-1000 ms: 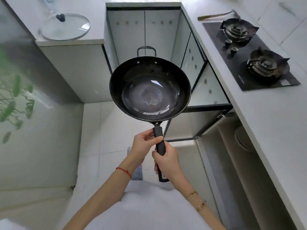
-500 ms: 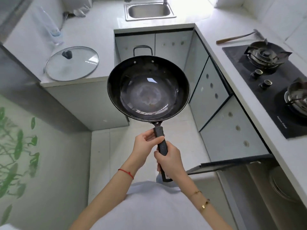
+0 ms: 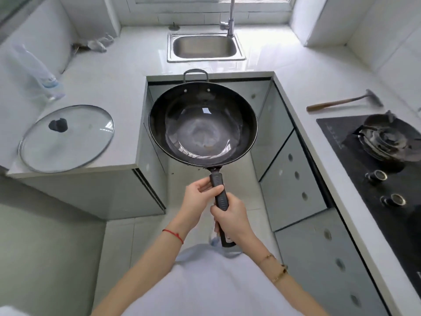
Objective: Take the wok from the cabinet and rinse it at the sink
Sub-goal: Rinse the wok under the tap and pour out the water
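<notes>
A black wok hangs level in the air above the floor, its bowl empty and shiny, a small loop handle at its far rim. Both hands hold its long black handle: my left hand grips the part nearer the bowl, my right hand grips lower down, close to my body. The steel sink lies straight ahead at the back of the white counter, with the tap at its right rear corner. Grey cabinets run along the right under the counter, doors closed.
A glass lid lies on the left counter with a clear plastic bottle behind it. On the right counter are a wooden-handled spatula and a black gas hob. A narrow tiled floor aisle leads to the sink.
The view has lifted and moved forward: the sink now shows fully ahead and the open cabinet has dropped out of sight. Both hands keep the same grip on the wok handle.
</notes>
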Demonstrator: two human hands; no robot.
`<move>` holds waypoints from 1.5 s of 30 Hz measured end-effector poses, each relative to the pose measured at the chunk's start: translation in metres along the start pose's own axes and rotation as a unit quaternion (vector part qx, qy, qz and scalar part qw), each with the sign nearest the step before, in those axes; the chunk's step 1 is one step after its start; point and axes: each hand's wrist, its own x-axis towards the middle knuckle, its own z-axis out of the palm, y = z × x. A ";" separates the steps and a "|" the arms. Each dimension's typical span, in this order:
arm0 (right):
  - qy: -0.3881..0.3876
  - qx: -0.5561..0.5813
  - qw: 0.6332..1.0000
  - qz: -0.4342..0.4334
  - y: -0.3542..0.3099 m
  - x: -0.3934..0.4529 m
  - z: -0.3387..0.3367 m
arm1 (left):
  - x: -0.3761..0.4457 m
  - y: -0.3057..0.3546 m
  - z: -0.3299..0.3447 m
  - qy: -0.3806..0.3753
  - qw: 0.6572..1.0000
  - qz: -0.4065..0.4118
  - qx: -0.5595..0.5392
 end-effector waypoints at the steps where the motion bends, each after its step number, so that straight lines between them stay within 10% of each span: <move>1: 0.000 -0.004 1.000 -0.006 -0.009 0.022 -0.007 | 0.020 0.009 0.007 0.004 1.000 0.004 -0.001; 45: -0.015 -0.053 0.997 0.045 -0.241 0.755 0.006 | 0.745 0.273 -0.011 0.011 0.997 -0.073 -0.034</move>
